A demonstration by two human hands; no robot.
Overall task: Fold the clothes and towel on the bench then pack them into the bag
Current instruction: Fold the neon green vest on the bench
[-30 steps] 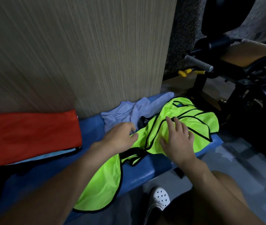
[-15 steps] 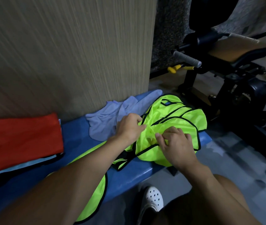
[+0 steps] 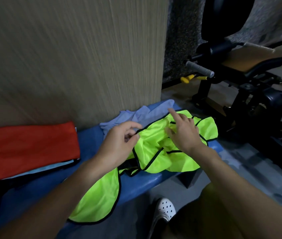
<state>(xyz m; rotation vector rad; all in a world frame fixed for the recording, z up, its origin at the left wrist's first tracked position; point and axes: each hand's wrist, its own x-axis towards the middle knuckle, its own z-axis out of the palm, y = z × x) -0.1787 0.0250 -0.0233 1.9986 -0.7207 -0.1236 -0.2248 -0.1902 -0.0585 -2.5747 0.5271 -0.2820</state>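
A neon yellow-green vest with black trim (image 3: pixel 155 152) lies crumpled across the blue bench (image 3: pixel 88 140), one end hanging over the front edge. My left hand (image 3: pixel 119 144) pinches the vest's black-trimmed edge near its upper left. Over the vest's right half is my right hand (image 3: pixel 183 133), fingers spread and forefinger pointing away, touching the cloth. A pale blue-grey towel (image 3: pixel 129 116) lies bunched behind the vest against the wall. A folded red garment (image 3: pixel 30 147) sits on a stack at the left end of the bench. No bag is in view.
A ribbed beige wall panel (image 3: pixel 71 57) rises directly behind the bench. Black gym equipment with a grey handle (image 3: pixel 199 68) and a padded seat (image 3: pixel 250 61) stands to the right. My white perforated shoe (image 3: pixel 165 207) rests on the grey floor below the bench.
My left hand has moved from pressing the vest to pinching its trimmed edge. My right hand has slid further away over the vest and spread its fingers. The vest is more bunched.
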